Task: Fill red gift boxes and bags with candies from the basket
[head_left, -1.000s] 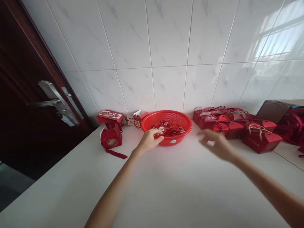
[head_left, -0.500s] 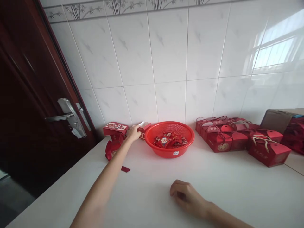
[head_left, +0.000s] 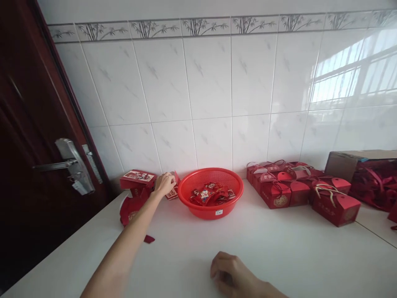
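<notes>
At the back of the table, my left hand (head_left: 166,183) reaches to a small red box (head_left: 172,193) with white print. Its fingers are curled together over the box's top; what they grip is hidden. Just right of that box stands a red plastic basket (head_left: 201,213) with small red printed packets (head_left: 206,194) in it. Near the front, my right hand (head_left: 231,271) rests on the table, loosely curled with nothing visible in it.
A red printed box (head_left: 138,179) and a roll of dark red ribbon (head_left: 127,209) lie left of my forearm. Several red gift boxes (head_left: 276,194) with handles stand in rows at the right. Beyond them is a carton (head_left: 338,165) of dark red material. A door (head_left: 40,124) borders the left.
My view has shifted, so the table's things appear lower and farther left. My left hand now covers the small box's pale flap. My right hand stays curled near the front.
</notes>
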A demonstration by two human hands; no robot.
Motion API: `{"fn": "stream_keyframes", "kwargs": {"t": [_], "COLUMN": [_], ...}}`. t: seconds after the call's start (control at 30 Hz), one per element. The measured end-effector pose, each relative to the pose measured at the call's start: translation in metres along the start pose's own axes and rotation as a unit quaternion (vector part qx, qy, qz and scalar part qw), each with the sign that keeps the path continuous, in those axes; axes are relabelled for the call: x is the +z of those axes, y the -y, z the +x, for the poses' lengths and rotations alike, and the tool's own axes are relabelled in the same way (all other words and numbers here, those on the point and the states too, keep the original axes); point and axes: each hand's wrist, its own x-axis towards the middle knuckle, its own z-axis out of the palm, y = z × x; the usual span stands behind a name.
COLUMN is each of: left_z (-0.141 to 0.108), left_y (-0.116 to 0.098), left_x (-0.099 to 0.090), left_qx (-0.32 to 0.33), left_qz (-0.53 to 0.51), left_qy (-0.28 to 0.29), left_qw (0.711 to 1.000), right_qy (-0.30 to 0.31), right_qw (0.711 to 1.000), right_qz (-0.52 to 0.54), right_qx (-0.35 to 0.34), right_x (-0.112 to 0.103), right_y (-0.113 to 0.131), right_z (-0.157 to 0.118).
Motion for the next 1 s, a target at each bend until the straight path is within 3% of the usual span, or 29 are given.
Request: {"fn": "stream_keyframes", "kwargs": {"t": [0.1, 0.2, 0.33, 0.43, 0.53, 0.63, 0.83, 0.93, 1.0], "left_z": [-0.005, -0.017, -0.045, -0.071, -0.099, -0.128, -0.175, -0.182, -0.182], "left_y": [0.000, -0.009, -0.040, -0.075, -0.111, -0.140, -0.179, -0.187, -0.188], "left_x": [-0.020, -0.051, -0.097, -0.113, -0.103, -0.076, -0.028, -0.015, -0.010], "left_qx": [-0.041, -0.031, 0.025, 0.078, 0.144, 0.239, 0.419, 0.447, 0.432], "left_qz": [0.051, 0.091, 0.081, 0.043, 0.027, 0.057, 0.088, 0.074, 0.058], "left_qy": [0.012, 0.012, 0.001, 0.025, 0.106, 0.173, 0.171, 0.190, 0.208], "left_qw": [0.998, 0.995, 0.996, 0.996, 0.983, 0.954, 0.887, 0.871, 0.875], "right_qy": [0.008, 0.011, -0.001, -0.019, -0.059, -0.111, -0.203, -0.215, -0.218], "right_qw": [1.000, 1.000, 0.999, 0.995, 0.991, 0.988, 0.965, 0.962, 0.963], "right_qz": [-0.002, -0.002, 0.015, 0.061, 0.097, 0.096, 0.160, 0.169, 0.158], "right_qx": [-0.003, 0.005, 0.050, 0.075, 0.064, 0.057, 0.039, 0.025, 0.016], "right_x": [0.000, -0.001, -0.007, -0.014, -0.023, -0.032, -0.047, -0.052, -0.053], "right_y": [0.003, 0.008, 0.019, 0.025, 0.026, 0.027, 0.037, 0.043, 0.044], "right_z": [-0.003, -0.006, -0.006, -0.006, -0.006, -0.006, -0.008, -0.010, -0.011]}}
